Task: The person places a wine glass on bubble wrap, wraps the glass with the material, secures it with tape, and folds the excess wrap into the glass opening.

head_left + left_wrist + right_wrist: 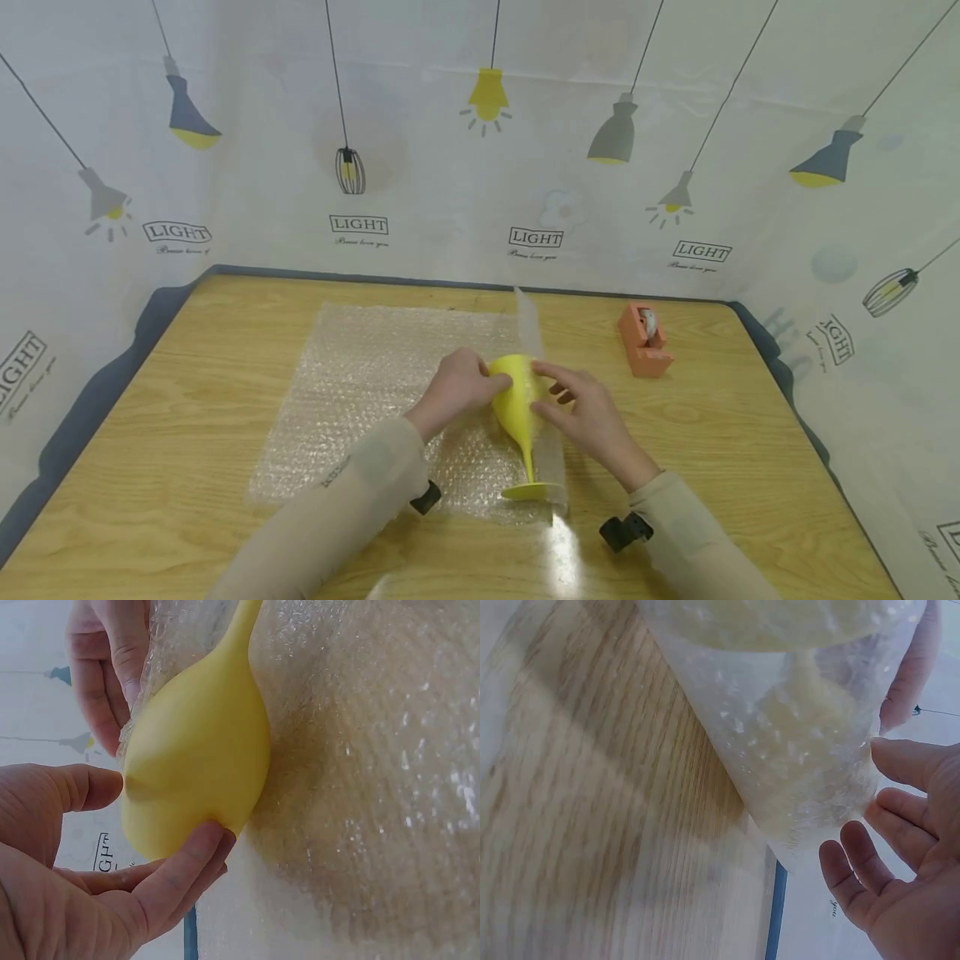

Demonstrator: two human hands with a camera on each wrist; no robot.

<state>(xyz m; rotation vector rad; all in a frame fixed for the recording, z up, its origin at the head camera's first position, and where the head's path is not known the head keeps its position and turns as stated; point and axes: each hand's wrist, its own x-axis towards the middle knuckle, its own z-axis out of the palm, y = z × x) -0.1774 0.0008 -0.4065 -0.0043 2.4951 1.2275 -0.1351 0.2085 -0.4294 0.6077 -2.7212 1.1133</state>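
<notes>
A yellow goblet (pixel 513 406) lies on its side along the right part of a bubble wrap sheet (pixel 352 383), its foot toward the near edge. My left hand (pixel 461 383) grips the bowl near its rim, with the thumb on one side and fingers on the other in the left wrist view. The sheet's right edge is folded up against the goblet. My right hand (pixel 588 412) touches this raised wrap (pixel 810 772) with thumb and fingertips, while its other fingers are spread loosely. Through the wrap, the right wrist view shows the goblet only dimly.
An orange tape dispenser (pixel 645 343) stands on the wooden table (pixel 720 433) at the back right. A pale curtain (pixel 450 208) printed with lamps surrounds the table's back and sides. Most of the bubble wrap lies flat left of the goblet.
</notes>
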